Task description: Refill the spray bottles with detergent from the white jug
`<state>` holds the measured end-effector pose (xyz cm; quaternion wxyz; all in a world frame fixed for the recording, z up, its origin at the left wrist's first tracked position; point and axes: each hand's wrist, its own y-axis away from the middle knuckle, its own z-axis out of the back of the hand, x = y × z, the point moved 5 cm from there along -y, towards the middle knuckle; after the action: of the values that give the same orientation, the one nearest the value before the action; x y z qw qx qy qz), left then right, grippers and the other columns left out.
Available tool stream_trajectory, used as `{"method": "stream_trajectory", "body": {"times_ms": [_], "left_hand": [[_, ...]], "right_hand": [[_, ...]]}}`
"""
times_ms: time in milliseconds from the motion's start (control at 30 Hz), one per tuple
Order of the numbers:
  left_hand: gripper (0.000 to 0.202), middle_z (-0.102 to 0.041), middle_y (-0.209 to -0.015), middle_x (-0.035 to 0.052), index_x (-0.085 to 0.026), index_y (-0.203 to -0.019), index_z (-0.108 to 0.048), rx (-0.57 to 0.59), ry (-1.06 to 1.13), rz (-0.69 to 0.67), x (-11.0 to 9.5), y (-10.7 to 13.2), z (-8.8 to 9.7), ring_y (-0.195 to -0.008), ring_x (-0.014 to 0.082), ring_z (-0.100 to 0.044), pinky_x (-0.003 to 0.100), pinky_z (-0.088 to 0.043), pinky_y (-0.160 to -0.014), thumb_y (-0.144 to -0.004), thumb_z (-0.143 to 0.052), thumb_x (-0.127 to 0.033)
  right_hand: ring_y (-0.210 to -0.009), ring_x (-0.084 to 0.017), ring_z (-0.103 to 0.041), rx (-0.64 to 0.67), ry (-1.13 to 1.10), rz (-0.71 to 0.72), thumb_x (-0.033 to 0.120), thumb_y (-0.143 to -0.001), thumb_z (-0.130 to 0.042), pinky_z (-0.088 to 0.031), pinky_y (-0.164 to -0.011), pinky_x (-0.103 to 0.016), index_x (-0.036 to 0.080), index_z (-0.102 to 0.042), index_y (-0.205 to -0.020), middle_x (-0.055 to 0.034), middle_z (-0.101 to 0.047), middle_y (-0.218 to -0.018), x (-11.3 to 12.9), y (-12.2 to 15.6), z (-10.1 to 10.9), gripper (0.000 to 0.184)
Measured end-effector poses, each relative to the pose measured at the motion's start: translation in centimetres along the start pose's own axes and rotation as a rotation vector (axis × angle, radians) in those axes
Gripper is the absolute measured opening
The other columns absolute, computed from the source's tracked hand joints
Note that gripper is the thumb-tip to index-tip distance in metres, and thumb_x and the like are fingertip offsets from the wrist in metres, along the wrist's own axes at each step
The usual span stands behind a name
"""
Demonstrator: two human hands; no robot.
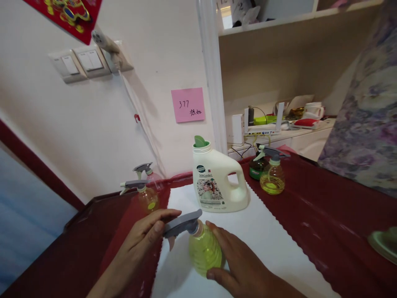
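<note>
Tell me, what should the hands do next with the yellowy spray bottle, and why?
Maybe the left hand should gently twist the gray sprayer head while the right hand steadies the yellow-green bottle. The left hand is at the head's front end and the right against the bottle's side, so both seem well placed. I can't see whether the head is tight, so checking might help.

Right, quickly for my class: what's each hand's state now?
Left hand: at the grey spray head; grip can't be told.
Right hand: holding the yellow-green bottle by its side.
</note>
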<state>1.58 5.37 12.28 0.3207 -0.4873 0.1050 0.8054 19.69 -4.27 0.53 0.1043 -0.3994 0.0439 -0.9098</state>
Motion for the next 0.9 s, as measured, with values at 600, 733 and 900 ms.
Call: {"method": "stream_trajectory", "body": {"times_ms": [600, 733, 900], "left_hand": [[0.037, -0.067, -0.091, 0.0021, -0.027, -0.112, -0.068, 0.16, 0.219, 0.075, 2.3, -0.5, -2.3, -0.075, 0.0184, -0.056, 0.028, -0.045, -0.066, -0.08, -0.068, -0.045], [0.028, -0.062, -0.096, 0.0015, -0.03, -0.107, -0.069, 0.293, 0.168, 0.084, 1.7, 0.0, -3.6, -0.087, 0.019, -0.054, 0.028, -0.048, -0.076, -0.081, -0.072, -0.036], [0.032, -0.058, -0.091, 0.0005, -0.027, -0.102, -0.069, 0.307, 0.148, 0.017, 1.1, -0.1, -4.0, -0.085, 0.019, -0.051, 0.029, -0.047, -0.077, -0.073, -0.08, -0.038]], "right_hand": [[-0.139, -0.036, -0.042, -0.059, 0.018, 0.05, 0.038, -0.084, -0.063, -0.036, -0.114, -0.053, 0.013, -0.022, -0.156, -0.0188, -0.037, -0.156, -0.4, 0.0, -0.3, 0.086], [-0.138, -0.037, -0.042, -0.07, 0.021, 0.079, 0.038, -0.084, -0.062, -0.036, -0.113, -0.055, 0.011, -0.022, -0.155, -0.0211, -0.037, -0.156, -0.5, 0.1, -0.4, 0.086], [-0.138, -0.036, -0.043, -0.084, 0.019, 0.09, 0.037, -0.085, -0.062, -0.037, -0.113, -0.054, 0.012, -0.021, -0.155, -0.0203, -0.038, -0.155, -0.4, 0.3, -0.4, 0.085]]}}
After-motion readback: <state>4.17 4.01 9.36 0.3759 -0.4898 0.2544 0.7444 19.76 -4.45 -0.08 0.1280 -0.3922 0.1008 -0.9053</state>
